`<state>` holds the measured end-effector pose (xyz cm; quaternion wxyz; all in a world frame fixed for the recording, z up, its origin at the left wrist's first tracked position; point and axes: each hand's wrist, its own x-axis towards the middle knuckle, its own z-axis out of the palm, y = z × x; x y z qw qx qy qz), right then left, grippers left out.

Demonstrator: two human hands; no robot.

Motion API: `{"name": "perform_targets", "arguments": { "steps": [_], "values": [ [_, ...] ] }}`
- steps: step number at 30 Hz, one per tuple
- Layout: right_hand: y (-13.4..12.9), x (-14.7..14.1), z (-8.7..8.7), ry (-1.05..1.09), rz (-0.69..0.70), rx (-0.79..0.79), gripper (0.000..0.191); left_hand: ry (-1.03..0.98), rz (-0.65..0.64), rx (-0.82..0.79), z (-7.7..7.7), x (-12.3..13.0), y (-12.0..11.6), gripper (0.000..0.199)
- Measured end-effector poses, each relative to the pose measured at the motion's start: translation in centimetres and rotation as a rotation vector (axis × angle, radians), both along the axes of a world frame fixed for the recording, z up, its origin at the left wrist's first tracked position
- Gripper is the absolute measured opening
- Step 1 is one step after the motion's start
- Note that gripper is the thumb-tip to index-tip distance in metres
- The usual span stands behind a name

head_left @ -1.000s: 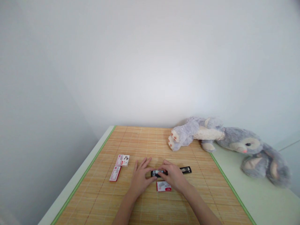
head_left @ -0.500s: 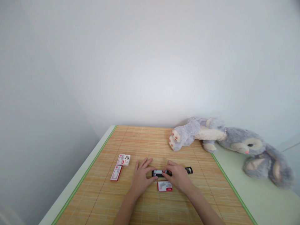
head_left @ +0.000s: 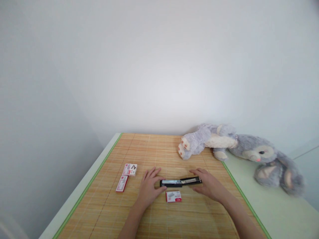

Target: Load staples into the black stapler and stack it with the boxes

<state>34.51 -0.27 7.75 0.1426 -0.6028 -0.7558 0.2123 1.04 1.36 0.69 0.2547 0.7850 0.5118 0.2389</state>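
A black stapler [head_left: 171, 183] lies opened out flat on the bamboo mat, a silvery strip showing in its left half. My left hand [head_left: 149, 188] has its fingers spread, with thumb and index finger at the stapler's left end. At the right end is my right hand [head_left: 207, 184], thumb and fingers apart around that end. A small red and white box [head_left: 173, 196] lies just in front of the stapler, touched by neither hand.
To the left lie more small boxes, one red and white [head_left: 122, 184] and a pair [head_left: 130, 169] behind it. A grey plush rabbit [head_left: 221, 141] lies along the back right, over the edge of the bamboo mat [head_left: 149, 149]. A wall stands behind.
My right hand has moved right, off the stapler's middle to its right end, and its fingers have spread. The stapler's middle now shows. My left hand stays at the left end.
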Motion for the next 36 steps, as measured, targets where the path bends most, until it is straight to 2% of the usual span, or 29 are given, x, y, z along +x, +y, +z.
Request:
{"name": "perform_targets", "arguments": {
  "steps": [2, 4, 7, 10, 16, 19, 23, 30, 34, 36],
  "values": [
    [0.3, 1.9, -0.3, 0.102, 0.005, -0.123, 0.057, 0.0, 0.006, -0.001, 0.0, 0.0, 0.0, 0.034],
    [0.6, 2.4, -0.6, 0.244, 0.022, -0.208, 0.044, 0.001, 0.01, -0.001, 0.1, 0.1, 0.0, 0.034],
    [0.8, 1.2, -0.6, 0.444, 0.039, -0.232, 0.044, 0.001, 0.008, -0.003, 0.1, 0.1, -0.1, 0.034],
    [1.1, -1.5, 0.0, 0.511, 0.064, -0.182, 0.038, 0.003, 0.01, 0.002, 0.1, 0.2, -0.3, 0.033],
    [2.3, -6.4, 1.3, 0.379, 0.188, -0.079, 0.024, -0.002, 0.013, 0.003, 0.2, 0.2, -0.5, 0.034],
    [2.9, -8.3, 0.9, 0.244, 0.243, -0.037, 0.016, -0.008, 0.008, 0.002, 0.2, 0.1, -0.5, 0.035],
    [3.2, -10.4, -0.4, 0.178, 0.265, -0.007, 0.009, -0.022, 0.006, 0.02, 0.1, 0.1, -0.6, 0.035],
    [3.2, -10.9, -1.3, 0.155, 0.259, 0.034, 0.02, -0.048, -0.009, 0.037, 0.4, 0.0, -0.6, 0.037],
    [3.0, -10.4, -1.5, 0.181, 0.216, 0.04, 0.022, -0.179, 0.129, 0.1, 0.7, 0.2, -2.9, 0.041],
    [2.9, -10.2, -1.7, 0.201, 0.192, 0.036, 0.021, -0.208, 0.126, 0.107, 1.0, 0.8, -4.8, 0.047]
  ]
}}
